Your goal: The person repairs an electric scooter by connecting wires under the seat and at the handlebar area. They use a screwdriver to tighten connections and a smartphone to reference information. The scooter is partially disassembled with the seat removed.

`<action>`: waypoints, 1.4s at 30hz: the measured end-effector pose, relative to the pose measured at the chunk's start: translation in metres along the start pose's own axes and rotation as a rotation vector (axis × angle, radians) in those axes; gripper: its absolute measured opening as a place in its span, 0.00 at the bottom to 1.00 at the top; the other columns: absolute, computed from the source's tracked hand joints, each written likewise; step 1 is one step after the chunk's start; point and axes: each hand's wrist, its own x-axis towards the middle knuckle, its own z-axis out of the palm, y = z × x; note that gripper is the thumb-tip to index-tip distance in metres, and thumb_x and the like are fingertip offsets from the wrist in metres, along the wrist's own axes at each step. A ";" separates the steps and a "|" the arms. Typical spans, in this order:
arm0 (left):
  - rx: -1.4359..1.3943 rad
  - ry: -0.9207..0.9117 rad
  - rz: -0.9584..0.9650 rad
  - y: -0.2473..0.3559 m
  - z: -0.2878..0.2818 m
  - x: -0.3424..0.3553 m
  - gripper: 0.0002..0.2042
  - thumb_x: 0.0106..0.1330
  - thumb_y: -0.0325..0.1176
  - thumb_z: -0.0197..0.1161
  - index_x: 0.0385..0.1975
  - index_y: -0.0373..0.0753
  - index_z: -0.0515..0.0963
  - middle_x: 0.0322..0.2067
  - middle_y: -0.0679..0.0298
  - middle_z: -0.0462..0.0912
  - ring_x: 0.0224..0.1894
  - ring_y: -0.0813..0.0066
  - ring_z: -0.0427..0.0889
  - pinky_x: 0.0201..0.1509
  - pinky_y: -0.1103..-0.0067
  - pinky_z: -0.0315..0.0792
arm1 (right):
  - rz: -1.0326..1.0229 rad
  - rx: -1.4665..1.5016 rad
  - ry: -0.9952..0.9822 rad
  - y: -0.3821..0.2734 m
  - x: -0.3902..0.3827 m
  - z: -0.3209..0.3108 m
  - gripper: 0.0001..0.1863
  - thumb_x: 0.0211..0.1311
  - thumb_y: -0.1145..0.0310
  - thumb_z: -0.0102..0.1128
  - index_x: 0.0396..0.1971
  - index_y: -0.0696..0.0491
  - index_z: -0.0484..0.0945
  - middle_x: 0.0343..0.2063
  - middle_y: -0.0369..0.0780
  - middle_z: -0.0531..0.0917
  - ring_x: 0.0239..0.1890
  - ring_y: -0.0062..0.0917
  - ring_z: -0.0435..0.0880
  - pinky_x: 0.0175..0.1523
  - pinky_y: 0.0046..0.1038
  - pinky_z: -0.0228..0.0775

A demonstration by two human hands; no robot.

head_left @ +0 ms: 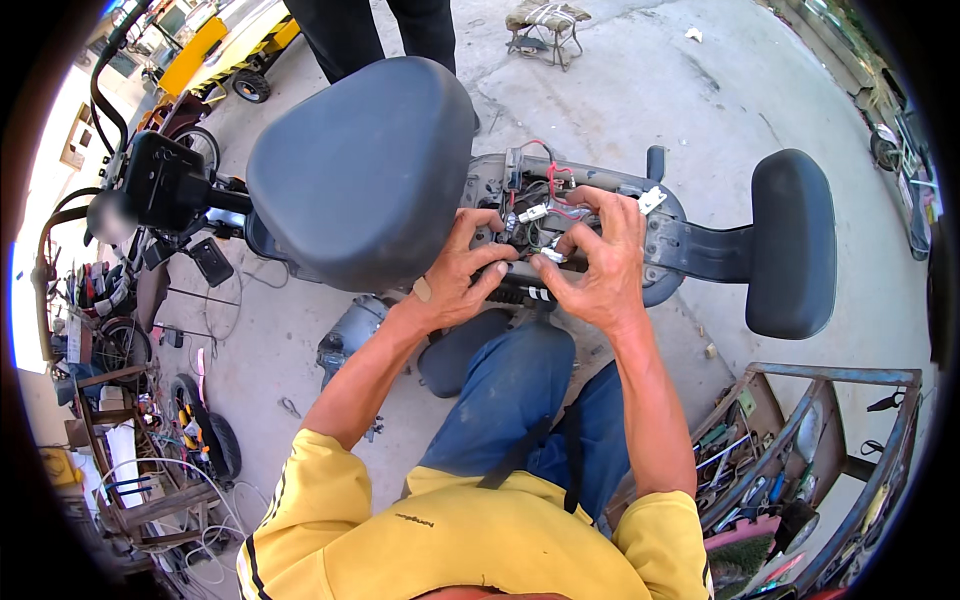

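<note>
Both my hands are among the loose wires [553,180] in the opened body of an electric scooter, between its black seat [365,170] and backrest [792,245]. My right hand [608,262] pinches a small white wire connector [551,255] between thumb and forefinger. Close by on the left, my left hand [463,268] has its thumb and forefinger nearly together at the wires; what they hold, if anything, is hidden. A second white connector [533,213] lies between the hands. Past my right fingers, another white plug [652,200] rests near the frame's rear edge.
Handlebars with a dark display [165,175] stand at the left. A person in dark trousers [375,35] stands behind the seat. An open metal box of tools [838,372] is at the lower right. A tied stool [548,18] stands far off on the concrete.
</note>
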 end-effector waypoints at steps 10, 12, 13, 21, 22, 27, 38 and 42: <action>0.130 0.016 -0.113 0.012 -0.009 0.013 0.09 0.63 0.25 0.71 0.43 0.40 0.86 0.50 0.60 0.76 0.50 0.61 0.76 0.56 0.65 0.72 | 0.067 -0.015 0.083 0.005 -0.003 0.006 0.14 0.37 0.74 0.75 0.20 0.54 0.74 0.52 0.42 0.80 0.52 0.40 0.74 0.56 0.40 0.68; 0.221 -0.026 -0.086 0.015 -0.013 0.015 0.10 0.63 0.27 0.71 0.43 0.41 0.86 0.51 0.61 0.77 0.52 0.61 0.76 0.58 0.65 0.71 | 0.078 0.005 0.086 0.004 -0.003 0.006 0.14 0.38 0.73 0.75 0.19 0.54 0.74 0.50 0.40 0.80 0.53 0.39 0.74 0.57 0.41 0.65; 0.265 -0.047 -0.072 0.016 -0.015 0.017 0.10 0.63 0.27 0.72 0.43 0.42 0.86 0.51 0.62 0.77 0.52 0.61 0.76 0.58 0.66 0.70 | 0.075 0.008 0.092 0.004 -0.003 0.006 0.14 0.38 0.73 0.75 0.19 0.54 0.74 0.50 0.40 0.80 0.53 0.39 0.74 0.57 0.41 0.65; 0.347 -0.264 -0.013 0.020 -0.027 0.037 0.08 0.62 0.30 0.71 0.41 0.45 0.87 0.52 0.63 0.77 0.56 0.62 0.75 0.61 0.66 0.65 | 0.101 0.029 0.114 0.007 -0.005 0.007 0.13 0.39 0.72 0.76 0.21 0.54 0.77 0.50 0.40 0.80 0.53 0.39 0.74 0.57 0.42 0.66; 0.383 -0.262 0.005 0.022 -0.028 0.038 0.07 0.63 0.31 0.70 0.40 0.45 0.86 0.52 0.63 0.77 0.56 0.62 0.75 0.61 0.66 0.65 | 0.094 0.030 0.117 0.007 -0.005 0.007 0.13 0.39 0.71 0.76 0.21 0.54 0.77 0.50 0.40 0.80 0.53 0.39 0.74 0.57 0.42 0.65; 0.260 -0.283 -0.011 -0.001 -0.015 0.047 0.04 0.68 0.31 0.65 0.35 0.39 0.81 0.50 0.60 0.75 0.55 0.57 0.74 0.59 0.64 0.65 | 0.074 0.011 0.113 0.007 -0.005 0.007 0.12 0.40 0.70 0.76 0.22 0.54 0.78 0.50 0.40 0.80 0.53 0.38 0.74 0.57 0.42 0.65; 0.026 -0.132 -0.113 -0.031 0.009 0.061 0.08 0.71 0.34 0.62 0.34 0.35 0.80 0.44 0.56 0.75 0.49 0.54 0.76 0.55 0.64 0.68 | 0.096 0.018 0.157 0.010 -0.008 0.010 0.11 0.41 0.70 0.75 0.24 0.54 0.80 0.48 0.39 0.80 0.52 0.39 0.75 0.57 0.42 0.66; -0.011 -0.149 -0.093 -0.031 0.007 0.060 0.08 0.71 0.34 0.63 0.36 0.35 0.81 0.43 0.56 0.76 0.49 0.55 0.77 0.54 0.66 0.68 | 0.100 0.014 0.151 0.011 -0.008 0.010 0.11 0.40 0.70 0.75 0.24 0.54 0.80 0.47 0.39 0.80 0.51 0.39 0.75 0.56 0.42 0.66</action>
